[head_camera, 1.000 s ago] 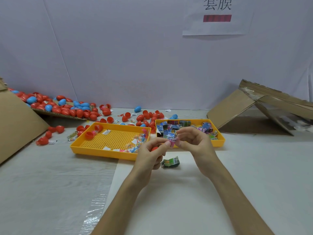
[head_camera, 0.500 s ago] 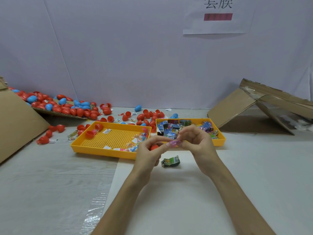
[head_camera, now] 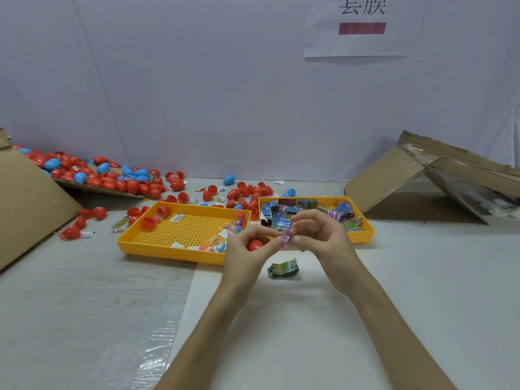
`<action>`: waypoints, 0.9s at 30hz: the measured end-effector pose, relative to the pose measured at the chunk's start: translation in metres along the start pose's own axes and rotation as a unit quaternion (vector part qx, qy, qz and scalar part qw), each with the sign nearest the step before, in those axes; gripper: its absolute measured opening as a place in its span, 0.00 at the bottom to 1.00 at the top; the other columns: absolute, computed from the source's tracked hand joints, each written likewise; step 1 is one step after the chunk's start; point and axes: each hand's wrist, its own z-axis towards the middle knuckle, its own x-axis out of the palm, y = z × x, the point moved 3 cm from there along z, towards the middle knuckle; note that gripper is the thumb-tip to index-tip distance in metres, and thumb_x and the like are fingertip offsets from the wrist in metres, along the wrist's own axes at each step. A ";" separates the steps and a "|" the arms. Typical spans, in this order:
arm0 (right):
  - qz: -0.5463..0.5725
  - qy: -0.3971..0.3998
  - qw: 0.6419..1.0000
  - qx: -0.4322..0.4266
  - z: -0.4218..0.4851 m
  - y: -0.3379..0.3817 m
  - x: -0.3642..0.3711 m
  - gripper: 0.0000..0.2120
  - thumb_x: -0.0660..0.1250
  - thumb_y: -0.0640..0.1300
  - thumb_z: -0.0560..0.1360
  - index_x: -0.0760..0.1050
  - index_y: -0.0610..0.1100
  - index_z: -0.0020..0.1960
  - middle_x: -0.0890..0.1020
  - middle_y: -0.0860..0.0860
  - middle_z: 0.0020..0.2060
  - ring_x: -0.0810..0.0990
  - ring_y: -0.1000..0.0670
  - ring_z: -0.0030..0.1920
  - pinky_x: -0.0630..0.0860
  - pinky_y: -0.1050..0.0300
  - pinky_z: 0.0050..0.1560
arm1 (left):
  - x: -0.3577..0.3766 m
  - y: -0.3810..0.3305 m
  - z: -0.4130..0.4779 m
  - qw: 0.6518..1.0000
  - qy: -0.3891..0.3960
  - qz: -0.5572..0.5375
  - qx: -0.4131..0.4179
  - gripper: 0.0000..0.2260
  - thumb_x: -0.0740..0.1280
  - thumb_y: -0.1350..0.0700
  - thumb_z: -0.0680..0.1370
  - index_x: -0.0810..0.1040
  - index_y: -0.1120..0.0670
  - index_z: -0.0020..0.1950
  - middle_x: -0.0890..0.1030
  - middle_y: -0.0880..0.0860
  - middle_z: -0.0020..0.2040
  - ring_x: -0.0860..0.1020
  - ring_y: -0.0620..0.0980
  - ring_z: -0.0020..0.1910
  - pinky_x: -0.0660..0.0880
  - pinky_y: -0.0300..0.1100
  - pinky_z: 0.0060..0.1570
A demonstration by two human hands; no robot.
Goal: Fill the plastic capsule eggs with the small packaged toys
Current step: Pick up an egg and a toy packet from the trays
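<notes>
Glossy plastic eggs [head_camera: 107, 178], yellow perforated plastic trays [head_camera: 180, 249], shiny foil-like toy packets [head_camera: 282, 269], rough brown cardboard [head_camera: 385, 181], matt white desk [head_camera: 422, 277].

White table [head_camera: 422, 277]: yellow trays [head_camera: 168, 250], eggs [head_camera: 92, 212].

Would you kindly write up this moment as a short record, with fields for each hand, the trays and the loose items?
left hand: holds a red egg, fingertips on the pink packet
right hand: pinches the pink packet
green packet: lies on the table, below the hands
left tray: mostly bare, a few toys
right tray: heaped with packets
egg pile: red and blue, far left
</notes>
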 end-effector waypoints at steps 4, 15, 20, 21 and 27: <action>-0.003 -0.003 1.000 0.004 0.000 -0.001 -0.002 0.15 0.72 0.34 0.67 0.83 0.51 0.49 0.84 0.48 0.40 0.82 0.50 0.45 0.78 0.59 0.47 | -0.003 0.004 0.001 0.998 -0.044 0.035 0.026 0.04 0.75 0.56 0.75 0.83 0.50 0.41 0.79 0.41 0.35 0.73 0.38 0.32 0.70 0.32 0.29; -0.015 -0.003 1.000 0.011 -0.001 -0.002 0.002 0.13 0.73 0.35 0.67 0.83 0.49 0.49 0.84 0.47 0.40 0.83 0.49 0.43 0.78 0.59 0.41 | 0.002 0.005 0.000 0.993 -0.014 0.101 0.057 0.07 0.78 0.52 0.73 0.80 0.49 0.43 0.79 0.41 0.34 0.78 0.38 0.35 0.74 0.31 0.34; -0.014 -0.006 1.000 0.017 -0.001 -0.004 0.002 0.11 0.74 0.37 0.68 0.82 0.47 0.49 0.86 0.45 0.43 0.84 0.48 0.45 0.79 0.60 0.43 | 0.001 0.005 0.001 0.993 -0.030 0.108 0.048 0.05 0.77 0.54 0.74 0.82 0.50 0.43 0.80 0.45 0.35 0.76 0.38 0.35 0.73 0.31 0.34; -0.018 -0.006 1.000 0.019 -0.001 -0.004 0.003 0.11 0.74 0.37 0.68 0.82 0.46 0.50 0.86 0.44 0.45 0.85 0.48 0.45 0.79 0.60 0.43 | -0.001 0.005 0.002 0.993 -0.041 0.101 0.042 0.04 0.76 0.55 0.75 0.82 0.50 0.42 0.81 0.43 0.36 0.76 0.37 0.36 0.73 0.30 0.35; -0.043 0.003 0.998 0.043 -0.001 -0.008 0.005 0.10 0.74 0.31 0.73 0.82 0.43 0.51 0.87 0.45 0.45 0.85 0.48 0.46 0.79 0.61 0.41 | -0.002 0.003 0.002 0.995 -0.054 0.084 0.024 0.08 0.73 0.59 0.77 0.81 0.48 0.41 0.80 0.38 0.36 0.76 0.33 0.38 0.72 0.29 0.33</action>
